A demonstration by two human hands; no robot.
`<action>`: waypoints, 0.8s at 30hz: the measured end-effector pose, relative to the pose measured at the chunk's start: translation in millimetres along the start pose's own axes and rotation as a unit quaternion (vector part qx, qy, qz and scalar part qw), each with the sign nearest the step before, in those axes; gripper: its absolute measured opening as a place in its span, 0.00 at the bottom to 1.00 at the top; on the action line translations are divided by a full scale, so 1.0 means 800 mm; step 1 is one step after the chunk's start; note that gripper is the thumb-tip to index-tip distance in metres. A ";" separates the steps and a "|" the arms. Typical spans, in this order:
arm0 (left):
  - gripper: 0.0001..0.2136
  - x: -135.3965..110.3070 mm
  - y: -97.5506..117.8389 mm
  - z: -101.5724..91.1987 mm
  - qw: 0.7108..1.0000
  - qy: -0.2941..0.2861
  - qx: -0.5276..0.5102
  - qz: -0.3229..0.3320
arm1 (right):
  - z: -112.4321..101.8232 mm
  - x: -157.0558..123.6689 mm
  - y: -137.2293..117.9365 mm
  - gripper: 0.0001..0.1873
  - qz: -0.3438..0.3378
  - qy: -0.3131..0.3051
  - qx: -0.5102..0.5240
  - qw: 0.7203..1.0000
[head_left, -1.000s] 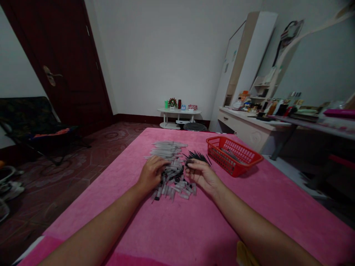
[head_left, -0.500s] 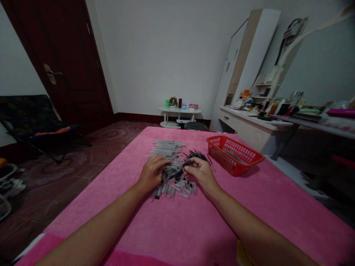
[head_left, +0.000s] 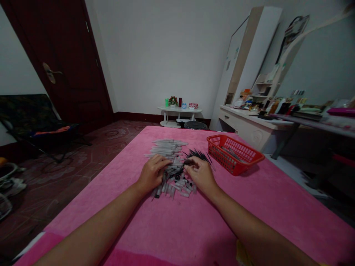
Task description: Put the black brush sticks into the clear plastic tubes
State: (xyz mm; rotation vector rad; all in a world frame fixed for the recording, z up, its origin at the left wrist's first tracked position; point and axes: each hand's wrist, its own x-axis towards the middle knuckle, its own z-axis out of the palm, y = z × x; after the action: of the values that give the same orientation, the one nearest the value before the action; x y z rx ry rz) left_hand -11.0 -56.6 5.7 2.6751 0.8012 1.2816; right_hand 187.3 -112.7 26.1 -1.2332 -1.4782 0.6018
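Note:
Both my hands rest on a heap of small clear and black plastic pieces [head_left: 177,184] in the middle of a pink cloth-covered table [head_left: 172,229]. My left hand [head_left: 152,173] lies palm down on the heap's left side, fingers curled over the pieces. My right hand [head_left: 201,173] sits on the heap's right side, thumb and fingers pinched on a small dark piece. Just beyond the hands lie a row of clear tubes [head_left: 166,147] and a fan of thin black sticks [head_left: 198,155].
A red plastic basket [head_left: 233,153] with a few items stands to the right of the heap. A desk crowded with bottles [head_left: 257,118] is at the right, a small white side table [head_left: 179,112] by the far wall, a dark chair [head_left: 33,122] at left.
My right hand has turned palm down and closed in onto the heap. My left hand stays on the pile. The camera tilted slightly.

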 end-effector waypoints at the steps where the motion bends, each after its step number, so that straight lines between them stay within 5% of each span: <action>1: 0.15 0.000 0.000 0.000 1.000 -0.001 0.003 0.004 | 0.000 0.000 0.000 0.06 -0.002 0.002 -0.010 1.000; 13: 0.20 -0.003 -0.003 0.000 0.996 -0.016 0.044 0.074 | -0.003 -0.001 0.010 0.04 -0.001 -0.038 -0.064 0.997; 24: 0.18 0.000 0.008 0.002 0.995 -0.034 0.051 0.077 | -0.011 -0.006 0.000 0.08 -0.056 -0.030 -0.317 0.946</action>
State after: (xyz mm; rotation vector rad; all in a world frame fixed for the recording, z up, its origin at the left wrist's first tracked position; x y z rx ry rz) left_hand -7.0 -61.7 6.3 2.8963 0.6815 1.2019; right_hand 195.0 -119.3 27.0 -1.6077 -1.8552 0.0734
